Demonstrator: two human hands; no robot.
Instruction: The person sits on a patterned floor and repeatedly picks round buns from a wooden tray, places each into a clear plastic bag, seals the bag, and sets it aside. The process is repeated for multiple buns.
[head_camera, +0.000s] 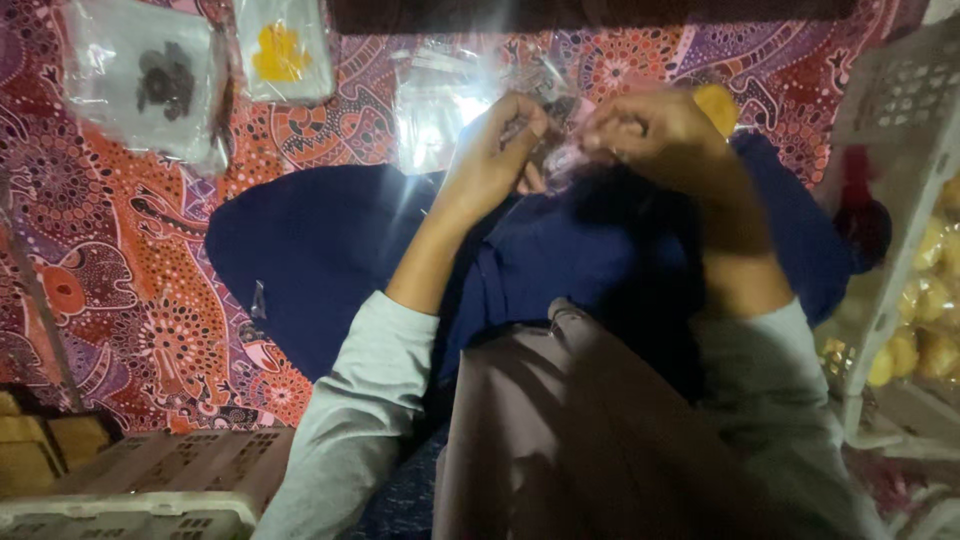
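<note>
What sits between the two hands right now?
Head view: a small clear plastic packet with something dark inside spans the gap, pinched by the left hand and right hand.

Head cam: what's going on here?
A person sits on a patterned red cloth with both hands raised together over their lap. The left hand and right hand pinch a small clear plastic packet between them; what is in it is too blurred to tell. More clear packets lie on the cloth ahead, one with a yellow item. White plastic baskets stand at the right and lower left.
</note>
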